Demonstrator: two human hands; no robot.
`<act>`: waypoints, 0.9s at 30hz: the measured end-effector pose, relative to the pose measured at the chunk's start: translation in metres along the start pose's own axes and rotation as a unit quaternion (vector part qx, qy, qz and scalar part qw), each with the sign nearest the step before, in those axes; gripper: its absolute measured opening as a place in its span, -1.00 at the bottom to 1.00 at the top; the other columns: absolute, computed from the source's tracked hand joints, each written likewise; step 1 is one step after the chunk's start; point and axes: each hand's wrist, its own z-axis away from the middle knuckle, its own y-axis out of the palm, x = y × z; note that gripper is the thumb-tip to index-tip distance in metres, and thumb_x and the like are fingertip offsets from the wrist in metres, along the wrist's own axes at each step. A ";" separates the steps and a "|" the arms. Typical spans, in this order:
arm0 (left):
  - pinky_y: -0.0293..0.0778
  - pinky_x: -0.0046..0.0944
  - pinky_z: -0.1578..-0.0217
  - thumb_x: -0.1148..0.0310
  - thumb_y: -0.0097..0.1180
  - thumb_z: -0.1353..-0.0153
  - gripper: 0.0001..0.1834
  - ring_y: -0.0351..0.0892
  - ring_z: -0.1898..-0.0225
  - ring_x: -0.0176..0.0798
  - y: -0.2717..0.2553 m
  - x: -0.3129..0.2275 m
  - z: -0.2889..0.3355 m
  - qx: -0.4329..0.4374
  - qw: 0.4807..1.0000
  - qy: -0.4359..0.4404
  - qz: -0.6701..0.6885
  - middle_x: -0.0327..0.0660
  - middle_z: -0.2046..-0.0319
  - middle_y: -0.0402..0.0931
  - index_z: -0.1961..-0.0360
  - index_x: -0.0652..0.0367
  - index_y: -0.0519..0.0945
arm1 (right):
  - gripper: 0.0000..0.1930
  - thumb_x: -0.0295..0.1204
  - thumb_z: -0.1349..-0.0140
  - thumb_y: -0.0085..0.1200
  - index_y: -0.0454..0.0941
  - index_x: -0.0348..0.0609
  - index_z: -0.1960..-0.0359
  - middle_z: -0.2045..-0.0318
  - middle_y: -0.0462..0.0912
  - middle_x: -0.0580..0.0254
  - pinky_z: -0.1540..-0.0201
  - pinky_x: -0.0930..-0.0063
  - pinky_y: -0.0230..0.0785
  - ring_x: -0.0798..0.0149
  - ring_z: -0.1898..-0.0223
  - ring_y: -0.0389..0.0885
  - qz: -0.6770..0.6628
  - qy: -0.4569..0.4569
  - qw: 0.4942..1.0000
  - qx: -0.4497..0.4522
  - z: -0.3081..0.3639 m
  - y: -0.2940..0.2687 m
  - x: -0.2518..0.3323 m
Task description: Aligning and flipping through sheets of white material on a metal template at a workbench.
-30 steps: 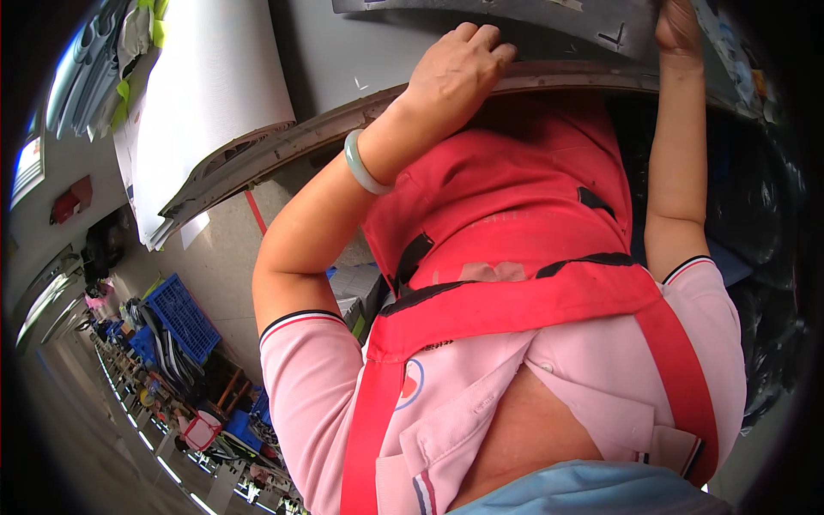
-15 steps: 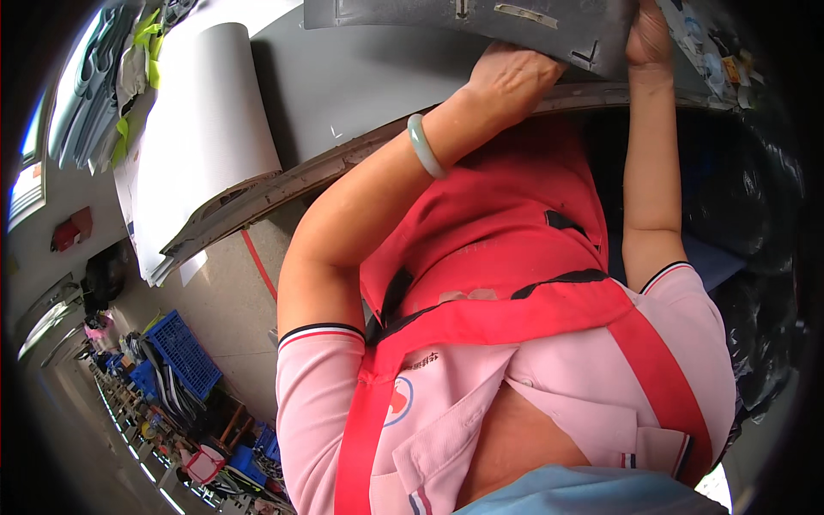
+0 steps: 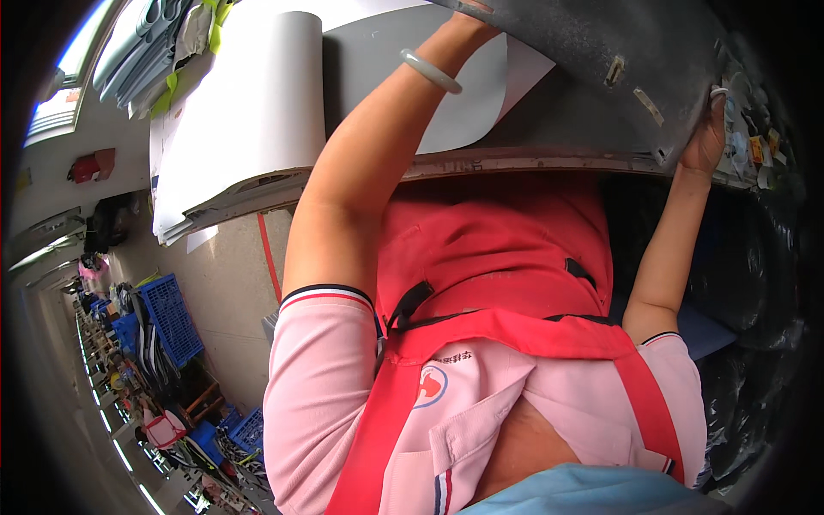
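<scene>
A stiff dark grey sheet with small slots and taped patches is held at a tilt over the table. My right hand grips its right edge, with a ring showing on one finger. At the top of the picture, my left hand is at the sheet's left end; its fingers are partly cut off by the frame, and they appear closed on the sheet's edge. Beneath lies a lighter grey piece of sheet material with a rounded end, on the table near my left forearm.
Curled white sheets lie at the table's left end, overhanging the front edge. Folded grey cloths hang at the far left. Black plastic bags stand on the right. Blue crates and stacked goods stand on the floor at left.
My left hand has moved from the dark sheet's near edge, up and left to its far left end. The sheet has turned and shifted right; my right hand has moved lower and right with it.
</scene>
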 end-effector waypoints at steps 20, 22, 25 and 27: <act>0.59 -0.20 0.57 0.18 0.22 -0.20 -0.66 0.66 0.60 -0.20 -0.423 0.292 0.436 -0.433 0.656 -0.603 -0.134 -0.12 0.56 0.65 0.41 0.32 0.69 | -0.39 -0.11 -0.42 0.20 0.38 -0.20 -0.37 -0.35 0.46 0.11 -0.46 0.13 0.20 0.09 -0.36 0.40 0.119 0.136 0.983 0.017 -0.033 0.007 -0.023; 0.65 -0.10 0.42 0.18 0.23 -0.18 -0.64 0.70 0.55 -0.02 -0.415 0.313 0.458 -0.433 0.694 -0.537 -0.204 -0.05 0.56 0.67 0.41 0.37 0.70 | -0.47 -0.19 -0.42 0.21 0.44 -0.20 -0.31 -0.30 0.52 0.12 -0.45 0.14 0.25 0.12 -0.33 0.45 0.087 0.183 0.978 0.042 -0.036 0.029 -0.037; 0.58 -0.05 0.00 0.17 0.27 -0.16 -0.57 0.72 0.16 0.14 -0.418 0.308 0.467 -0.508 0.658 -0.533 -0.157 0.13 0.21 0.70 0.13 0.35 0.67 | -0.52 -0.25 -0.41 0.23 0.48 -0.21 -0.27 -0.25 0.56 0.10 -0.42 0.15 0.33 0.12 -0.29 0.51 0.084 0.229 0.968 0.068 -0.029 0.055 -0.065; 0.49 -0.02 -0.14 0.12 0.30 -0.18 -0.42 0.65 -0.03 0.06 -0.413 0.278 0.449 -0.485 0.642 -0.505 -0.313 0.14 -0.02 0.62 -0.12 0.29 0.54 | -0.59 -0.29 -0.40 0.25 0.56 -0.21 -0.19 -0.13 0.66 0.13 -0.23 0.26 0.55 0.18 -0.15 0.65 0.045 0.318 0.940 0.114 -0.028 0.065 -0.085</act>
